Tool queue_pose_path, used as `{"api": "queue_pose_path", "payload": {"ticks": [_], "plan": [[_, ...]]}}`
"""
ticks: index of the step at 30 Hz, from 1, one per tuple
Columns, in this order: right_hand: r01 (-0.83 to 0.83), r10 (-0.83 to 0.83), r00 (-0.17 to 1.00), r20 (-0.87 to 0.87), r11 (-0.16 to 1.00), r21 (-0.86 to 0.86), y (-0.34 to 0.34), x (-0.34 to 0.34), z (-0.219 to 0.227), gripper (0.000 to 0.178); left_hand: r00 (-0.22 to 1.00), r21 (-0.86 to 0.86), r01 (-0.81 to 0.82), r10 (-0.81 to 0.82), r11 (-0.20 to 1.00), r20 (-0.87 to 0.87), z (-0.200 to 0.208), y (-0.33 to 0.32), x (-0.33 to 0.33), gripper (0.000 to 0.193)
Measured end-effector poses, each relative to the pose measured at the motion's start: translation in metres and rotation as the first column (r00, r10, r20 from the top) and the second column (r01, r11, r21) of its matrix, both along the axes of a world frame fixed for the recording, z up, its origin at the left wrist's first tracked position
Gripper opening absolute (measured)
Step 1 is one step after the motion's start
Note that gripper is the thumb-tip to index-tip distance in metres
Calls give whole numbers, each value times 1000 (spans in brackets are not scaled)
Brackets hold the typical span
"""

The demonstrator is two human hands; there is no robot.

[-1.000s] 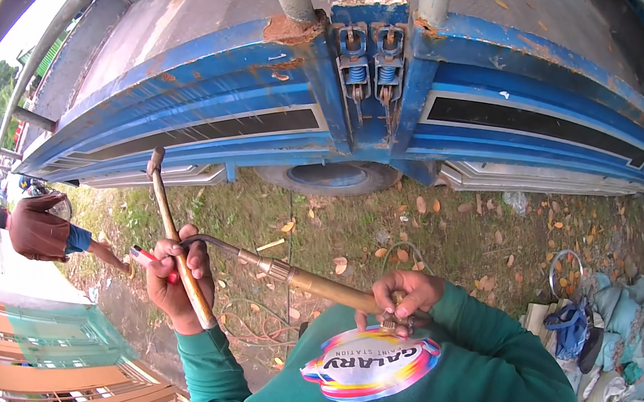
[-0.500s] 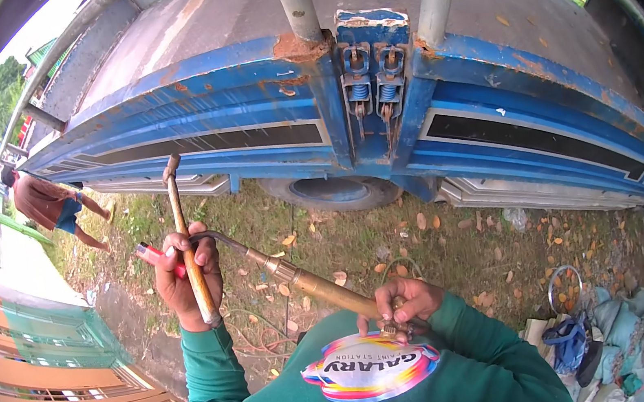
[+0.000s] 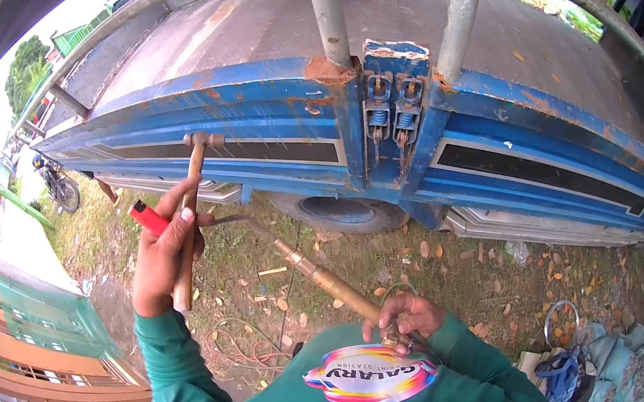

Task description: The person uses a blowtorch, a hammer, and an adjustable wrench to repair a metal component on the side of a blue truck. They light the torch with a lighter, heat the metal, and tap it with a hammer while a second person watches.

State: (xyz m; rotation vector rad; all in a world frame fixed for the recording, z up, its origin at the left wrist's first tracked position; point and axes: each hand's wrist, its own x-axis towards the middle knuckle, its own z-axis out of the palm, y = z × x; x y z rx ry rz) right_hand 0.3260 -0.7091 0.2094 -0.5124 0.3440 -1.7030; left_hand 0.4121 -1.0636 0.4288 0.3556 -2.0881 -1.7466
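Note:
My left hand [image 3: 168, 247] is closed on a wooden-handled hammer [image 3: 195, 178], its head raised in front of the blue side panel. The same hand grips a red lighter [image 3: 148, 218], whose dark top points up and left. A brass gas torch [image 3: 332, 283] slants across the middle, its thin bent tip beside my left fingers; whether they touch it I cannot tell. At the torch's near end, close to my chest, my right hand [image 3: 411, 316] has its fingers around the valve fittings, partly hiding them.
Ahead stands a blue truck bed [image 3: 259, 103] with rusty edges, grey rails and latches [image 3: 392, 113]. A tyre [image 3: 340, 211] shows beneath. Hoses [image 3: 247, 343] lie on leafy ground. Left are an orange fence [image 3: 60, 386] and motorcycle [image 3: 60, 184]; right, a cloth heap [image 3: 617, 365].
My left hand has moved left and up, tilting the hammer and lifting the lighter. The torch tip now sits lower against that hand. The walking person has mostly passed behind the truck; a motorcycle shows.

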Motion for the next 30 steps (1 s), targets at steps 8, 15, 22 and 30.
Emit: {"api": "queue_pose_path", "payload": {"ticks": [8,15,22,30], "plan": [[283,-252,951,-177,942,181,23,7,-7,38,987,-997,-13,-161,71,-24,75,-38,-80,57],[340,-303,932,-197,920,195,36,20,-8,43,969,-989,-9,-244,-145,27,96,-82,-158,58],[405,-370,912,-176,878,256,47,31,-3,44,949,-985,172,-272,14,162,85,-99,-194,53],[421,-370,901,-228,873,245,48,32,-5,50,962,-993,32,-271,117,-1,72,-104,-193,51]]}}
